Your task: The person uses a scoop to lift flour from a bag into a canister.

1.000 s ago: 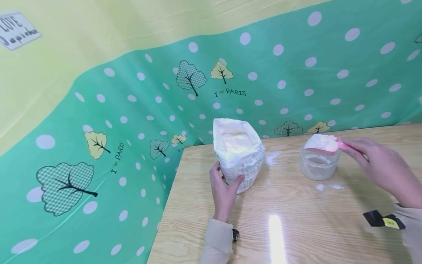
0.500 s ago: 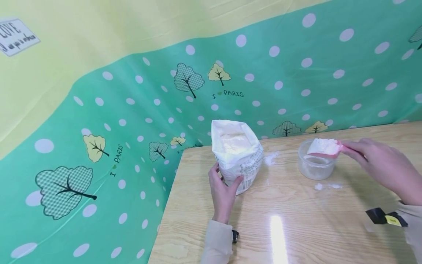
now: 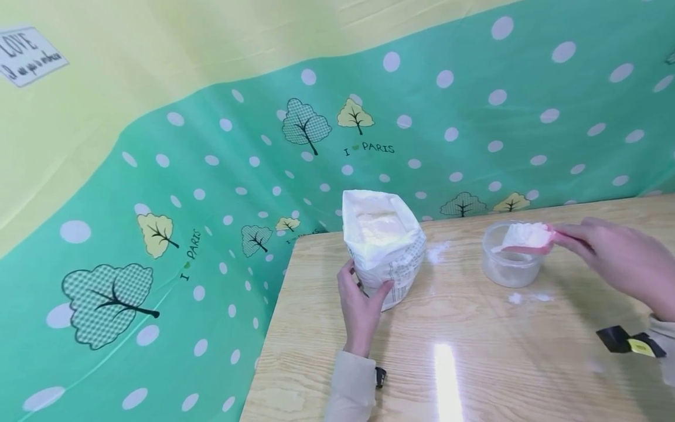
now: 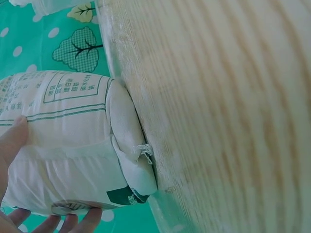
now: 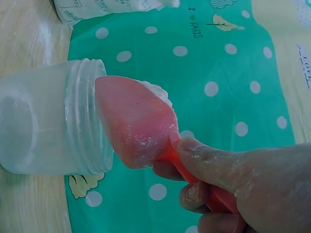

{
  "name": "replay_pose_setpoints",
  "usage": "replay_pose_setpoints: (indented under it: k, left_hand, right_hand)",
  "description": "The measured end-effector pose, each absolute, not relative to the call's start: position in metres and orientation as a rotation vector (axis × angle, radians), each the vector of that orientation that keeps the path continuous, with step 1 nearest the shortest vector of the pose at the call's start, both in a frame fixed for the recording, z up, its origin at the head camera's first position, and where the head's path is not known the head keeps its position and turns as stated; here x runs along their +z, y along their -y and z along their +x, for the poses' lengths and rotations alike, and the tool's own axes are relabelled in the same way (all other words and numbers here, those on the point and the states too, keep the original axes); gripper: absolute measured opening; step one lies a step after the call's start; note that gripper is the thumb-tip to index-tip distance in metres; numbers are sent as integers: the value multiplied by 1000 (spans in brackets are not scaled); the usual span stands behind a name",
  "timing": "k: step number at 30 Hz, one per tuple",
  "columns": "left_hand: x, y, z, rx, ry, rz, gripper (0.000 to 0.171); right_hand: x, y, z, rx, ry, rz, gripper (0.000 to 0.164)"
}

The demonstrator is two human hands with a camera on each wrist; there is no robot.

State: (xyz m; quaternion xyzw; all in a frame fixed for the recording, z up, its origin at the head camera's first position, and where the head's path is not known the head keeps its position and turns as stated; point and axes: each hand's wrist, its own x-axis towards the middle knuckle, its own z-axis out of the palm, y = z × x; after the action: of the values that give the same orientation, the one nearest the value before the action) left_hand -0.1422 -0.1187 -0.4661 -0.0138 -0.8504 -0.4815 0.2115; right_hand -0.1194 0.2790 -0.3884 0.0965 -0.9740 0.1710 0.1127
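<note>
My right hand (image 3: 617, 252) grips the handle of a pink scoop (image 5: 138, 121) heaped with white powder (image 3: 527, 235). The scoop tilts over the mouth of a clear plastic jar (image 3: 508, 269), its tip right at the threaded rim in the right wrist view. Some white powder shows inside the jar through its cloudy wall. My left hand (image 3: 361, 308) holds the lower side of a white bag (image 3: 387, 264) with green print, thumb on the near face and fingers around the other side. The bag stands upright with its top open, and powder fills much of it.
White powder spills (image 3: 436, 252) mark the wooden table (image 3: 474, 346) beside the bag, with small clumps (image 3: 515, 298) in front of the jar. A green and yellow printed cloth (image 3: 211, 193) hangs behind and to the left of the table.
My right hand has lowered the loaded scoop slightly and tipped it toward the jar's mouth, moving a little right. The left hand and the bag have stayed in place.
</note>
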Motion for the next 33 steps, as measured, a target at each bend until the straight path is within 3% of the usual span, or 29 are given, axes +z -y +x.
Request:
replay_pose_setpoints:
  k: [33]
  left_hand:
    - [-467, 118, -142, -1320, 2366, -42, 87]
  right_hand:
    - [-375, -276, -137, 357, 2999, 358, 30]
